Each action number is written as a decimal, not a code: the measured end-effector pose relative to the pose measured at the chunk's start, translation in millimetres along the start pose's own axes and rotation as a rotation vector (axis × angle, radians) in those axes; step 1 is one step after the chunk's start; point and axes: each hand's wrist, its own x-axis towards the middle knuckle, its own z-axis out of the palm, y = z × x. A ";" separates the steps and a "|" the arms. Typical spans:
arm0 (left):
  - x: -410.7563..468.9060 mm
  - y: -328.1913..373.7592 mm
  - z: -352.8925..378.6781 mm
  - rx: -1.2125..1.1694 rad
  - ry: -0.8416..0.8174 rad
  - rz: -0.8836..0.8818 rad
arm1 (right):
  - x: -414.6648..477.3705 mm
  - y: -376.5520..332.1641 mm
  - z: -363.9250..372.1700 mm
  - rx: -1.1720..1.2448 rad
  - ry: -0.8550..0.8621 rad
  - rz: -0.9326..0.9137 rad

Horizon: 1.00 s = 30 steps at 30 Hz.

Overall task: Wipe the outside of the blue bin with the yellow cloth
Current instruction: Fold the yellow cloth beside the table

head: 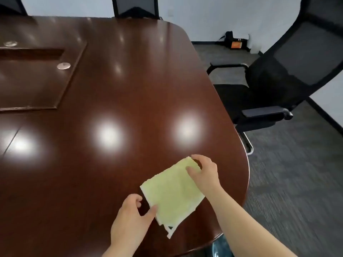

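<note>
A pale yellow cloth lies folded flat on the dark brown table, near its front right corner. My right hand rests on the cloth's far right corner, thumb and fingers pinching its edge. My left hand touches the cloth's near left edge with its thumb, fingers spread. A sliver of the blue bin shows below the table edge, between my forearms; most of it is hidden by the table and my right arm.
A black mesh office chair stands to the right of the table on grey carpet. Another chair back is at the far side. A recessed cable panel sits in the table's left part.
</note>
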 end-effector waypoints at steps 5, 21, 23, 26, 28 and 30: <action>19.5 -0.3 -0.6 0.127 -0.172 -0.022 | 16.6 -0.1 11.3 -0.308 -0.118 0.175; 30.6 22.0 4.9 -0.697 -0.261 -0.124 | -1.8 -0.6 -13.0 0.190 -0.123 0.351; 30.5 29.5 7.3 -0.789 -0.260 -0.137 | -14.4 0.2 -24.6 0.282 -0.112 0.320; 25.7 42.2 13.6 -0.878 -0.332 -0.149 | -35.0 4.4 -48.2 0.367 -0.085 0.265; 16.2 50.6 18.8 -0.899 -0.401 -0.120 | -50.7 10.3 -66.3 0.386 -0.069 0.241; 1.0 58.9 26.9 -0.898 -0.425 -0.065 | -69.3 20.2 -85.3 0.435 -0.038 0.227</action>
